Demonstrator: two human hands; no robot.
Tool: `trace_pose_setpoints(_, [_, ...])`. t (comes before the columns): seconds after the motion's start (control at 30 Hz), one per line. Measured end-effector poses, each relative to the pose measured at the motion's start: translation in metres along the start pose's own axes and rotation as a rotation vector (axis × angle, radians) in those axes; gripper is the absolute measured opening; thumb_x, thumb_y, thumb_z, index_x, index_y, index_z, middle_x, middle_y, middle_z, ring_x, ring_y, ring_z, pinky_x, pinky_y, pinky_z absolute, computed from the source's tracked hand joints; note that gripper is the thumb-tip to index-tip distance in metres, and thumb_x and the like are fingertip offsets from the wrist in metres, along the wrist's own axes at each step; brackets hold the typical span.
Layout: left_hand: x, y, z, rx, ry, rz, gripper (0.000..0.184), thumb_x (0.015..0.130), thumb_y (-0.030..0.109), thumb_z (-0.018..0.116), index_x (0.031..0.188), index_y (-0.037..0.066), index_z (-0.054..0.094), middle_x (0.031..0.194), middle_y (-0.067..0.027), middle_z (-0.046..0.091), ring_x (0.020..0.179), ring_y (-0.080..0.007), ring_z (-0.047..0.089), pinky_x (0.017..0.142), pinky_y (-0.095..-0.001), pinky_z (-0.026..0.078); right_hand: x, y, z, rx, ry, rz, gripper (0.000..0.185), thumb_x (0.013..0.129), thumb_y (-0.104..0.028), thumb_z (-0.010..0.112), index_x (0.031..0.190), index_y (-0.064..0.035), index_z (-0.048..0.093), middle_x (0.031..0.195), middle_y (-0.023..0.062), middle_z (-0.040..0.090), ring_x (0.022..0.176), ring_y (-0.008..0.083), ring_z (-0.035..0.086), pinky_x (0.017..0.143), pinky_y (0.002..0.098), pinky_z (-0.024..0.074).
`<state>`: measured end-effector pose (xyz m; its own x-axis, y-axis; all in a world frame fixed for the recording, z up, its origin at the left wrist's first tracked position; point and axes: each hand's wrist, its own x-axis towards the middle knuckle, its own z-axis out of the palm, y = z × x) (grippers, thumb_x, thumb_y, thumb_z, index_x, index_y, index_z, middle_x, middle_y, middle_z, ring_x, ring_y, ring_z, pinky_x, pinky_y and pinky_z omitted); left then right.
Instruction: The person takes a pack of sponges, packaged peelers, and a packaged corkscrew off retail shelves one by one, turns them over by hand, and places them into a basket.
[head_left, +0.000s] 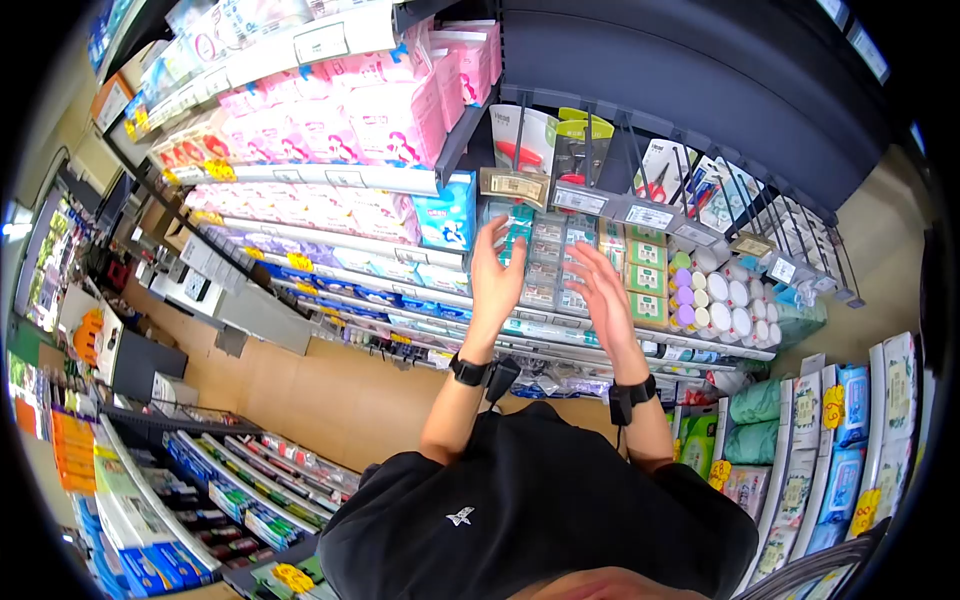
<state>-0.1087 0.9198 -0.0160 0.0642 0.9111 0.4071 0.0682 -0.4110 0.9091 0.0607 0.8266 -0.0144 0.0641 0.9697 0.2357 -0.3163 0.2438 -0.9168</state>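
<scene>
My left hand (498, 278) is raised in front of the shelves with its fingers apart and nothing in it. Behind its fingertips lie teal and clear small packs (518, 228). My right hand (602, 290) is held up beside it, fingers spread, holding nothing. Around the right hand are clear plastic boxes (546, 250) on one side and green-and-tan boxes (647, 280) on the other. Whether either hand touches the goods behind it, I cannot tell. Both wrists wear black bands.
Pink tissue packs (390, 125) fill the upper left shelves, with a blue pack (446, 215) at their end. Metal hooks with scissors (655, 185) stick out above. White-capped containers (720, 290) stand to the right. More shelves (800, 450) flank me; brown floor (270, 395) shows at left.
</scene>
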Motion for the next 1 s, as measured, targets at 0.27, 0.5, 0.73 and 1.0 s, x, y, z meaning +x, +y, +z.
trace_pose_setpoints(0.27, [0.077,-0.052,0.029,0.217,-0.036,0.184,0.058,0.091,0.021,0.065,0.136,-0.007,0.043,0.137,-0.032,0.048,0.131,-0.0471,0.042,0.112,-0.048,0.032,0.086,0.048,0.005,-0.069,0.209,-0.073,0.051,0.101,-0.024,0.055,0.144,-0.0002,0.042,0.147,0.0127,0.046,0.137,0.0208,0.043,0.112,0.0351,0.0348])
trace_pose_setpoints(0.5, [0.114,-0.072,0.049,0.037,0.063,0.014,0.076,0.099,0.033,0.051,0.153,-0.007,0.016,0.156,-0.0338,0.023,0.145,-0.0422,0.027,0.119,-0.0428,0.021,0.112,0.048,0.016,-0.226,0.222,-0.135,0.061,0.1,-0.019,0.054,0.154,-0.0018,0.031,0.154,0.0112,0.039,0.14,0.0187,0.037,0.117,0.0331,0.0261])
trace_pose_setpoints(0.73, [0.145,-0.109,0.063,0.116,0.096,0.145,0.072,0.096,0.025,0.043,0.151,-0.01,0.012,0.151,-0.0357,0.029,0.141,-0.0463,0.03,0.118,-0.0442,0.024,0.127,0.07,0.008,-0.395,0.196,-0.171,0.057,0.1,-0.013,0.048,0.154,-0.0033,0.031,0.156,0.0118,0.036,0.144,0.0215,0.032,0.118,0.0327,0.0248])
trace_pose_setpoints(1.0, [0.134,-0.08,0.048,0.088,0.061,-0.028,0.063,0.098,0.027,0.045,0.147,-0.008,0.029,0.14,-0.0312,0.042,0.132,-0.0451,0.04,0.111,-0.0462,0.032,0.124,0.068,0.009,-0.438,0.275,-0.194,0.054,0.096,-0.011,0.052,0.147,0.0005,0.041,0.149,0.0155,0.045,0.139,0.0242,0.04,0.114,0.0347,0.0311])
